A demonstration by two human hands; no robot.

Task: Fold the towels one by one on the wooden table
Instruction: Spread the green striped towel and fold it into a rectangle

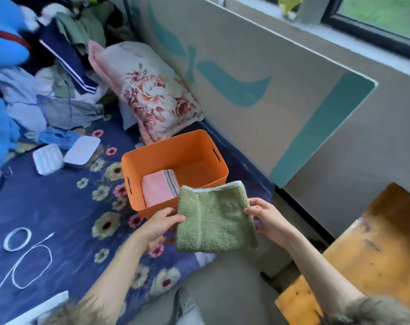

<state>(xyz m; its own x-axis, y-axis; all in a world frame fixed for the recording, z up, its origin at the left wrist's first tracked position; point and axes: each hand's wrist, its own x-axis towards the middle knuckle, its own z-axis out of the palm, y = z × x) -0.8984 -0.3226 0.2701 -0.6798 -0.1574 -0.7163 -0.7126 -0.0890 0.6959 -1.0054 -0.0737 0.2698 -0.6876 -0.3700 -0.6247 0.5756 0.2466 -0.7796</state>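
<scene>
1. A bed (46,207) with a dark blue flowered cover fills the left and centre; a heap of clothes (35,90) lies at its far end.
2. A floral pillow (150,90) leans against the grey and teal wall panel (258,66) beside the bed.
3. The wooden table (375,254) shows at the lower right, well apart from the towels.
4. An orange bin (187,148) stands on the bed near the pillow; a folded pink towel (158,190) lies inside, against its near left wall.
5. A folded green towel (214,220) is held in the air just in front of the bin, over the bed's edge.
6. The left hand (162,222) pinches the green towel's left edge, thumb on top.
7. The right hand (266,219) grips its right edge, fingers curled under.
8. A white cord (23,254) lies looped on the bed, and two white lids (65,156) lie near the clothes.
</scene>
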